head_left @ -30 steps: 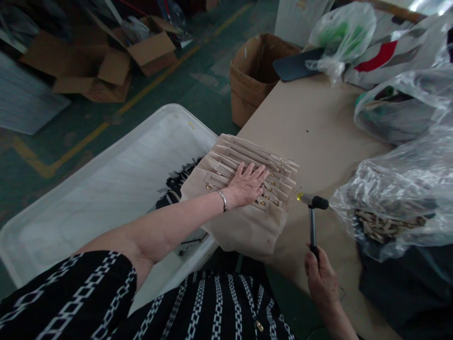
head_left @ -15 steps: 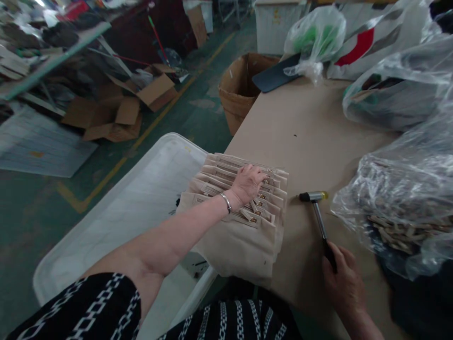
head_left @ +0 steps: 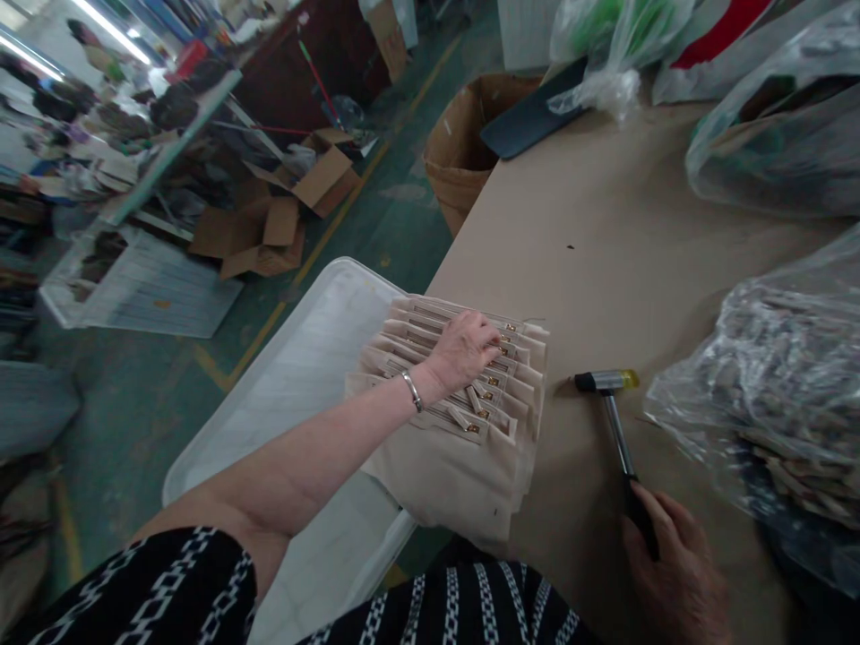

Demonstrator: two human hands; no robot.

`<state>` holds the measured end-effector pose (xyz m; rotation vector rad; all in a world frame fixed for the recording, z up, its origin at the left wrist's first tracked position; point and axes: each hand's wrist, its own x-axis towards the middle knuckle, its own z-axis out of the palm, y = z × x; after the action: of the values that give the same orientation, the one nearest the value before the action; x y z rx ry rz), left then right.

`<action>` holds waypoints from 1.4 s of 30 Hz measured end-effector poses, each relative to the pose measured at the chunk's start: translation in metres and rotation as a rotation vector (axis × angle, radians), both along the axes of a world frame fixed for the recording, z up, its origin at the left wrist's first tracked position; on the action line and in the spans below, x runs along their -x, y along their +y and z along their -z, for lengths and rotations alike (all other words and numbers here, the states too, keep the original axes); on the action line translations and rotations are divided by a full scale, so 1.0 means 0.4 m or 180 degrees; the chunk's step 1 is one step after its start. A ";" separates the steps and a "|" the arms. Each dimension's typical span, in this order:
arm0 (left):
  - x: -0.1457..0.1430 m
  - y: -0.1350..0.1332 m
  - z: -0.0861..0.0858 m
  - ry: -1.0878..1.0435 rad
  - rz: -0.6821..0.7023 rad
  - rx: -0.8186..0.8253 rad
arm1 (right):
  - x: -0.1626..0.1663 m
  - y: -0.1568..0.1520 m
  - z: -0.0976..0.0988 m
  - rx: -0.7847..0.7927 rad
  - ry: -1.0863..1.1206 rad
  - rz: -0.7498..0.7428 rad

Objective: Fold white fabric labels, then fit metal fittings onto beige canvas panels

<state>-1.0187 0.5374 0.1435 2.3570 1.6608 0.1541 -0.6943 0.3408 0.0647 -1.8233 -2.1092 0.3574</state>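
A fanned stack of beige fabric pieces [head_left: 463, 448] with gold metal fittings lies at the left edge of the brown table [head_left: 605, 242]. My left hand [head_left: 463, 349] rests on the upper pieces with its fingers curled over their fittings. My right hand [head_left: 672, 573] is at the lower right, wrapped round the black handle of a small hammer [head_left: 614, 412]. The hammer's head, black and yellow, lies on the table just right of the stack.
A white plastic tub [head_left: 302, 376] stands left of the table below the stack. Clear bags [head_left: 772, 385] of small parts crowd the table's right side. A cardboard bin [head_left: 463, 152] and a dark flat piece [head_left: 530, 116] are at the far end. Open cartons litter the green floor.
My left hand went from flat on the stack to curled at its upper pieces. The hammer came down from upright; its head now rests on the table. The view swung left.
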 end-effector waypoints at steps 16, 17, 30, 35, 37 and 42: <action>0.053 -0.275 -0.075 -0.0262 -0.0752 -0.0617 | 0.033 0.074 -0.045 0.0968 0.0849 -0.0746; 0.045 -0.311 -0.068 -0.0281 -0.0682 -0.0711 | 0.043 0.078 -0.057 0.1021 0.0873 -0.0782; -0.252 -0.367 -0.010 -0.1872 0.0611 0.0325 | -0.115 0.058 -0.224 0.0048 0.1150 0.0884; -0.414 -0.192 0.002 -0.1671 0.0236 0.1048 | -0.184 0.056 -0.182 -0.0115 0.1327 0.1944; -0.473 -0.119 0.014 -0.1539 0.0024 0.1063 | -0.173 0.063 -0.136 -0.0034 0.1404 0.2174; -0.561 -0.006 0.035 -0.1248 -0.0350 0.1423 | -0.157 0.114 -0.060 0.0165 0.1717 0.2624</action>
<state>-0.7944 0.5351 0.1297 1.7757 1.4519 0.2222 -0.6314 0.3863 0.0887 -2.1242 -0.9057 0.5886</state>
